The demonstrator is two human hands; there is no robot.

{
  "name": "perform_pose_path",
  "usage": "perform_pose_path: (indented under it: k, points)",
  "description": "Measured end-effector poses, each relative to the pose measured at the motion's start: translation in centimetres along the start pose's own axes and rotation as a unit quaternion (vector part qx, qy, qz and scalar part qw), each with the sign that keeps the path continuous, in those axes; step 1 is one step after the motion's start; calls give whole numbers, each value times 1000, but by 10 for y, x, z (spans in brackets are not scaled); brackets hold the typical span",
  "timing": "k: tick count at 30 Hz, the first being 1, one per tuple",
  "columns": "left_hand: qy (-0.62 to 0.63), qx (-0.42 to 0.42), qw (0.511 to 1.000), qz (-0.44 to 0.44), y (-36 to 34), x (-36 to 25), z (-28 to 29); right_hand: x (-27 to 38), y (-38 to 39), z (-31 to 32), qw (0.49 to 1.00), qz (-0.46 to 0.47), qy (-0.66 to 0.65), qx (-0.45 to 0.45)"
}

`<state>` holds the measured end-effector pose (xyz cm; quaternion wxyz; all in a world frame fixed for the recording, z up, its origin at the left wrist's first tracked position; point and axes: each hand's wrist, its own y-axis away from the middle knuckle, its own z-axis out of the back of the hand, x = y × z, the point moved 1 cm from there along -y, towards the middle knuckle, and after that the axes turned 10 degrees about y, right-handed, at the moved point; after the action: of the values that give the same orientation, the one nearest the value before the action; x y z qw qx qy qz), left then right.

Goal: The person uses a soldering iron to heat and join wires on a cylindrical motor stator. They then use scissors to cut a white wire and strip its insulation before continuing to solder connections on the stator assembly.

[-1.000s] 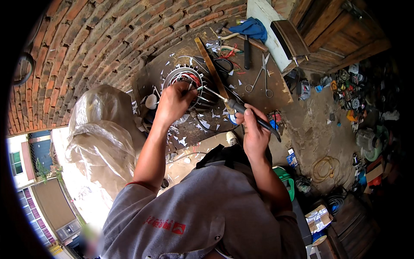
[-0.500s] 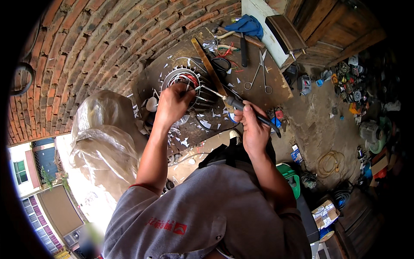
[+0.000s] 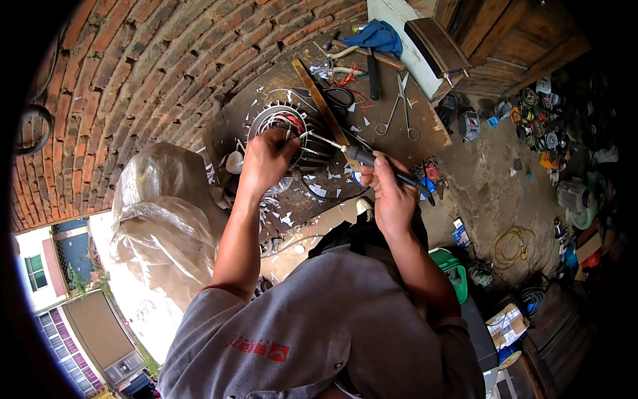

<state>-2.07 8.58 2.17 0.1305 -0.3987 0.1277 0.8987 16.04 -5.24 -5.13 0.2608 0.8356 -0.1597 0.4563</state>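
My left hand (image 3: 268,159) is closed at a finned motor housing (image 3: 302,123) with white and red wires inside, pinching thin leads; just what its fingertips grip is partly hidden. My right hand (image 3: 385,189) is wrapped round a black-handled soldering iron (image 3: 364,157), whose metal shaft reaches to a pale wire by my left fingertips. A brass-coloured strip (image 3: 318,96) lies behind the iron. Scissors (image 3: 399,113) lie at the right of the worn bench (image 3: 425,136), near a black-handled tool (image 3: 373,76). Small white paper scraps surround the motor, with a white cup (image 3: 235,161) at its left.
A brick wall (image 3: 119,80) runs behind the bench. A blue cloth (image 3: 380,38) lies at its back. Crumpled plastic sheeting (image 3: 159,226) covers something at left. Motors, parts, a coiled hose (image 3: 512,247) and a green container (image 3: 453,272) stand on the floor at right.
The head view has tilted slightly, shifting the bench a little up in the picture. My hands keep the same hold at the motor and on the iron, with very little movement.
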Motion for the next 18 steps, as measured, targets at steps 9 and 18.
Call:
perform_pose_path:
  k: [9,18]
  points:
    - [-3,-4,1000,-4,0,2,-1,5,5,-3,997,52,57,5]
    - [-3,-3,1000,11,1,1,-1,8,9,3,992,71,106,-5]
